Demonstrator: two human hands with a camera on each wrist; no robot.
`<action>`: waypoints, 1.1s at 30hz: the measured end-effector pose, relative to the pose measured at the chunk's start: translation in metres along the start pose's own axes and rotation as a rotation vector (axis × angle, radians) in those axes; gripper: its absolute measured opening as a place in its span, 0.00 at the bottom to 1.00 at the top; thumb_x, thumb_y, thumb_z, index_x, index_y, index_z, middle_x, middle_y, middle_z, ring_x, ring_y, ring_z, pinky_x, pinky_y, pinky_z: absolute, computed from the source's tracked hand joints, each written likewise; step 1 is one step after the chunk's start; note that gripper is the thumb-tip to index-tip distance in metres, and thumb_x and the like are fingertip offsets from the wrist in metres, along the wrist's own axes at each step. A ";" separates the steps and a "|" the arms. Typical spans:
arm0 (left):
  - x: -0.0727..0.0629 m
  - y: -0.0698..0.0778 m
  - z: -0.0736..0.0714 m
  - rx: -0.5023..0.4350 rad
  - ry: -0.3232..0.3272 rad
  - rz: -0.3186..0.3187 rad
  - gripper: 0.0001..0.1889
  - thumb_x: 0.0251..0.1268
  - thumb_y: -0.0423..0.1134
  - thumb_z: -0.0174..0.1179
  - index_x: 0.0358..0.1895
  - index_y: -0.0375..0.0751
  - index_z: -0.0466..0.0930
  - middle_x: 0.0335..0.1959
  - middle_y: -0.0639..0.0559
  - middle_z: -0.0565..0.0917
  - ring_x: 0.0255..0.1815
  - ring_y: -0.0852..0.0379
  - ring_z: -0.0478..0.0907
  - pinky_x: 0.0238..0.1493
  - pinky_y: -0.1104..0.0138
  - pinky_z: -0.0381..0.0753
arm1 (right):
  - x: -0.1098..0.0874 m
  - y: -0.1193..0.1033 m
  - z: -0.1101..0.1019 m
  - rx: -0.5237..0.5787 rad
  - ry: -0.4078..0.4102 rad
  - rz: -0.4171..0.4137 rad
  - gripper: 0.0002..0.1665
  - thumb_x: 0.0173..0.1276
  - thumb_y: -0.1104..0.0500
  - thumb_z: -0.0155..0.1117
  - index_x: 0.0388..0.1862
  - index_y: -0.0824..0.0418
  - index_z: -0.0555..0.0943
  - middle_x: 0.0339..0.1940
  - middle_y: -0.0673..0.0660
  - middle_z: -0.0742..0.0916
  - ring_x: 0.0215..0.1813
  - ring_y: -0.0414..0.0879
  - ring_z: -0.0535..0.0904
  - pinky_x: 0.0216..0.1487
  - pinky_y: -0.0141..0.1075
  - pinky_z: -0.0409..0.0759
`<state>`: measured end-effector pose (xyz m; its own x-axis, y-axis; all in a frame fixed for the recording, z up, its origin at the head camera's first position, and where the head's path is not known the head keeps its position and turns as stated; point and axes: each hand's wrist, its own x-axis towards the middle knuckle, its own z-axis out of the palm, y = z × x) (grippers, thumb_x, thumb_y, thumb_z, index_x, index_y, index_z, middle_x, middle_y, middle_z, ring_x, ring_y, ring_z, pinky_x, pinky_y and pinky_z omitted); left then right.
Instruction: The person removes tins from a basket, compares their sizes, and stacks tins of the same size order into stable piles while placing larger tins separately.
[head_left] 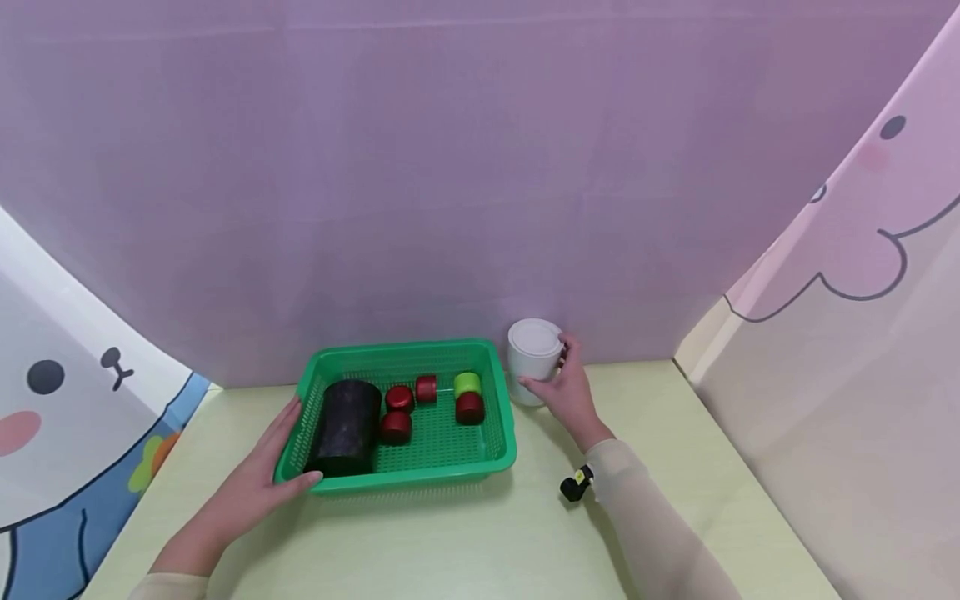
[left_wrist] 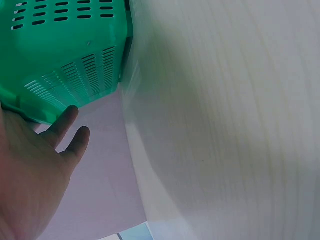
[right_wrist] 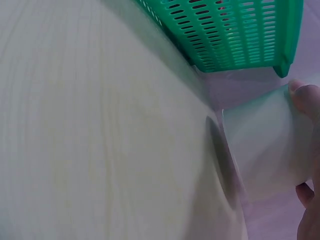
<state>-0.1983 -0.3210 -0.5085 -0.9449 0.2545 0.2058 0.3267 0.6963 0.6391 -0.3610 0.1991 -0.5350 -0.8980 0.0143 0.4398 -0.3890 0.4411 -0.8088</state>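
My left hand [head_left: 262, 471] holds the left front corner of a green plastic basket [head_left: 420, 477], thumb over the front rim and fingers along the left side. In the left wrist view, two straight fingertips show below its slotted wall. In the basket, a large dark cylinder [head_left: 347, 425] lies at the left. Several small shiny red cylinders [head_left: 396, 427] and a lime green one [head_left: 467, 382] lie to its right. At the basket's right, my right hand [head_left: 572, 400] grips a white lidded cup [head_left: 531, 367] between thumb and fingers. The cup stands upright, its base close over the table.
The pale wooden table [head_left: 420, 550] ends at a purple cloth backdrop [head_left: 450, 183] right behind the basket and cup. Printed cloth panels flank it, one on the left [head_left: 67, 417] and one on the right [head_left: 847, 333]. A small black device [head_left: 576, 483] is on the right wrist.
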 end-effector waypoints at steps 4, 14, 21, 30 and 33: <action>0.000 0.001 0.000 -0.003 0.001 0.004 0.59 0.74 0.51 0.75 0.94 0.54 0.38 0.94 0.45 0.41 0.89 0.25 0.46 0.67 0.18 0.63 | 0.000 0.002 0.001 0.004 -0.018 0.006 0.68 0.56 0.61 0.93 0.85 0.57 0.55 0.75 0.69 0.78 0.73 0.68 0.78 0.72 0.62 0.78; 0.000 0.000 0.001 -0.005 0.007 0.016 0.60 0.73 0.50 0.76 0.94 0.53 0.39 0.94 0.45 0.41 0.89 0.26 0.45 0.68 0.18 0.63 | 0.000 0.009 0.003 -0.004 -0.066 0.034 0.69 0.58 0.63 0.91 0.86 0.57 0.52 0.77 0.68 0.76 0.75 0.66 0.76 0.74 0.60 0.77; 0.000 -0.001 0.001 0.001 0.010 0.009 0.60 0.73 0.50 0.76 0.94 0.53 0.39 0.94 0.46 0.42 0.89 0.25 0.46 0.67 0.18 0.63 | 0.001 0.011 0.004 -0.018 -0.064 0.004 0.70 0.59 0.61 0.92 0.87 0.57 0.51 0.78 0.69 0.76 0.74 0.67 0.77 0.72 0.61 0.78; -0.001 0.001 0.002 -0.021 0.016 0.018 0.59 0.73 0.49 0.76 0.94 0.52 0.39 0.94 0.45 0.42 0.90 0.26 0.45 0.68 0.18 0.62 | 0.000 0.012 0.005 0.025 -0.068 -0.016 0.70 0.59 0.62 0.91 0.87 0.56 0.51 0.79 0.64 0.74 0.76 0.65 0.74 0.74 0.60 0.76; 0.000 0.001 0.002 -0.020 0.019 0.020 0.59 0.73 0.49 0.76 0.94 0.53 0.39 0.94 0.45 0.42 0.90 0.26 0.45 0.68 0.18 0.62 | 0.000 0.011 0.004 0.049 -0.072 -0.007 0.70 0.59 0.63 0.90 0.88 0.55 0.50 0.81 0.63 0.72 0.77 0.64 0.73 0.76 0.60 0.74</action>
<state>-0.1976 -0.3188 -0.5091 -0.9386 0.2548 0.2328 0.3450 0.6777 0.6494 -0.3660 0.2005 -0.5458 -0.9070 -0.0543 0.4177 -0.4034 0.3968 -0.8245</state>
